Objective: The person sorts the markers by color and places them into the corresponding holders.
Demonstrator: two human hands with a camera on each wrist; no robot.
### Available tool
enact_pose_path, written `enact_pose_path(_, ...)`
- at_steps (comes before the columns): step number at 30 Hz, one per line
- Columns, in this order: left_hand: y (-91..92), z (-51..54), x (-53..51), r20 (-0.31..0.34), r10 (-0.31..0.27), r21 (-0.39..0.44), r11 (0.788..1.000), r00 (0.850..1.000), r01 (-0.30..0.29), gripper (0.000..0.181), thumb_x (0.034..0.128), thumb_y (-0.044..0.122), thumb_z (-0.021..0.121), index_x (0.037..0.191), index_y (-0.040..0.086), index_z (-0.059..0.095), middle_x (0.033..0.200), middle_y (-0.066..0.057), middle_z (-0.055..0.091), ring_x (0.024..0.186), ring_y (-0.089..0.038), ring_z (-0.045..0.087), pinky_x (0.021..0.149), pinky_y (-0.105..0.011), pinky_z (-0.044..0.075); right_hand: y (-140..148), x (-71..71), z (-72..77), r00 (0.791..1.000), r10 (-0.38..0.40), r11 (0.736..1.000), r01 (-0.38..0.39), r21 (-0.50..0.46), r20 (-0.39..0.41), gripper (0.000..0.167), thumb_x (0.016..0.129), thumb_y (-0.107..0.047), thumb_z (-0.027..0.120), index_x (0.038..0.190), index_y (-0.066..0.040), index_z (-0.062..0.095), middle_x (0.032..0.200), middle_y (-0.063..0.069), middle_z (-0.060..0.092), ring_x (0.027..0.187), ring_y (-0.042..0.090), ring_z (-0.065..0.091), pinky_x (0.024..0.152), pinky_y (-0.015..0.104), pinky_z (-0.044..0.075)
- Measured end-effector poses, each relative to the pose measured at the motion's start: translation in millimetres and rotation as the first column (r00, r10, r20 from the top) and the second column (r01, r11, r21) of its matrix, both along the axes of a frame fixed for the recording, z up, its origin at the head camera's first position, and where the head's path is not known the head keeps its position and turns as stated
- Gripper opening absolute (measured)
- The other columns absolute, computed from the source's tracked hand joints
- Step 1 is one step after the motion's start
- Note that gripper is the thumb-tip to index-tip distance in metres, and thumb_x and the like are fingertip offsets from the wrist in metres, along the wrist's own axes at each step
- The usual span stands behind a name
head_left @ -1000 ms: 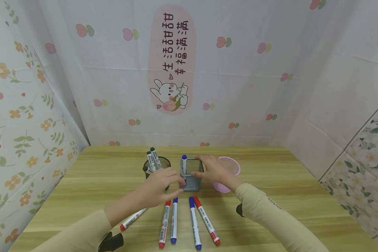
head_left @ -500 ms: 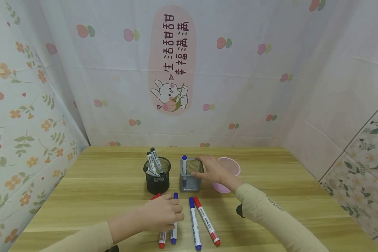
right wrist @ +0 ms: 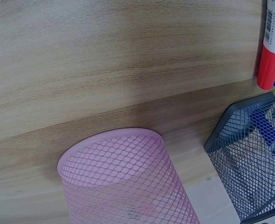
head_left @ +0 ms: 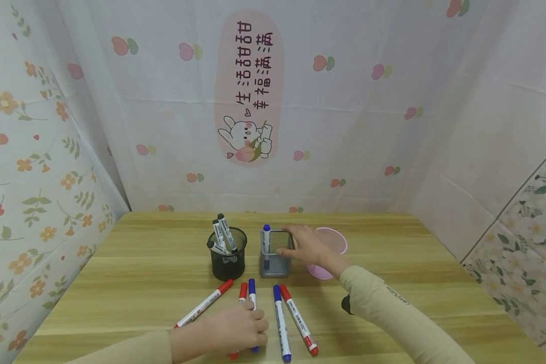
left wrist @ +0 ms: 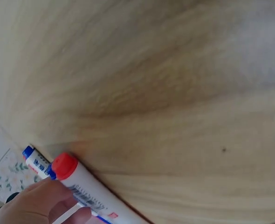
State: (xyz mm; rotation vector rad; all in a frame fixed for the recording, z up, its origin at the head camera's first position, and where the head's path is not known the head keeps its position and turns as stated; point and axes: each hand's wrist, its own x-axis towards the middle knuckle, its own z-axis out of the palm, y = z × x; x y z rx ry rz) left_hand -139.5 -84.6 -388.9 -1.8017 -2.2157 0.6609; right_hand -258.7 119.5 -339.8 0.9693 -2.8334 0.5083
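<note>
Wooden worktop (head_left: 118,273) carries all the work. Nearest to me, my L grip (head_left: 238,326) has its fingers curled on a blue marker (head_left: 252,290), just beside a red marker (head_left: 243,290). Another red marker (head_left: 203,304) lies on L side; 2nd blue marker (head_left: 281,323) and 3rd red marker (head_left: 299,319) lie to the R. So 5 markers are, I judge, left to do. Farther, 4 look done: 3 black-capped markers (head_left: 218,232) in the black holder (head_left: 227,268), 1 upright blue marker (head_left: 266,236) in the grey holder (head_left: 279,270), whose rim my R grip (head_left: 307,245) holds. Pink holder (right wrist: 123,200) is just beside; I see no marker in it. Approx. half is done, IMO. Behind hangs printed cloth (head_left: 355,126).
</note>
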Motion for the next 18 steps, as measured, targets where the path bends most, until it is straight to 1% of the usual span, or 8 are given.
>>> enact_pose_path(3, 0.9, -3.4, 0.2, -0.024, -0.009, 0.011, 1.000, 1.000, 0.009, 0.020, 0.0778, 0.035, 0.065, 0.095, 0.035, 0.056, 0.087, 0.015, 0.048, 0.079, -0.003, 0.042, 0.073, -0.020, 0.037, -0.1, -0.2, -0.2, 1.000, 0.006, 1.000, -0.006, -0.008, 0.002, 0.060, 0.078, -0.035, 0.066, 0.122, 0.001, 0.047, 0.117, 0.013, 0.052, 0.109, 0.030, 0.045, 0.090, 0.044, 0.035)
enact_pose_path(5, 1.3, -5.2, 0.2, -0.054, -0.019, 0.022, 1.000, 0.998, 0.020, 0.017, 0.0782, 0.036, 0.064, 0.094, 0.035, 0.056, 0.085, 0.015, 0.048, 0.077, -0.003, 0.041, 0.070, -0.020, 0.035, -0.2, 0.0, -0.3, 1.000, 0.008, 1.000, -0.008, -0.014, 0.002, 0.059, 0.078, -0.034, 0.066, 0.122, 0.001, 0.047, 0.116, 0.013, 0.052, 0.108, 0.030, 0.046, 0.090, 0.043, 0.035)
enact_pose_path(9, 0.9, -7.2, -0.1, -0.093, -0.032, 0.040, 0.999, 0.995, 0.036, 0.016, 0.0782, 0.037, 0.063, 0.092, 0.036, 0.055, 0.084, 0.016, 0.047, 0.075, -0.004, 0.040, 0.068, -0.020, 0.035, -0.1, 0.2, -0.3, 1.000, 0.005, 1.000, -0.005, -0.011, -0.001, 0.059, 0.078, -0.035, 0.066, 0.122, 0.001, 0.047, 0.116, 0.012, 0.053, 0.108, 0.030, 0.046, 0.089, 0.043, 0.036)
enact_pose_path(13, 0.1, -7.8, -0.6, -0.099, -0.044, 0.051, 0.998, 0.994, 0.049, 0.017, 0.0787, 0.036, 0.062, 0.093, 0.035, 0.054, 0.084, 0.015, 0.047, 0.075, -0.004, 0.040, 0.068, -0.020, 0.035, 0.2, 0.2, 0.0, 1.000, 0.004, 1.000, -0.003, -0.011, 0.006, 0.060, 0.078, -0.035, 0.066, 0.122, 0.000, 0.047, 0.117, 0.012, 0.052, 0.109, 0.030, 0.046, 0.090, 0.043, 0.035)
enact_pose_path(18, -1.1, -7.8, -2.7, -0.051, -0.058, 0.059, 0.996, 0.997, 0.061, 0.019, 0.0807, 0.032, 0.062, 0.096, 0.033, 0.052, 0.085, 0.015, 0.047, 0.078, -0.004, 0.041, 0.072, -0.020, 0.035, 0.3, 0.1, -0.1, 1.000, 0.008, 1.000, -0.008, -0.017, 0.009, 0.060, 0.078, -0.035, 0.066, 0.122, 0.001, 0.047, 0.116, 0.012, 0.053, 0.109, 0.030, 0.046, 0.090, 0.043, 0.035)
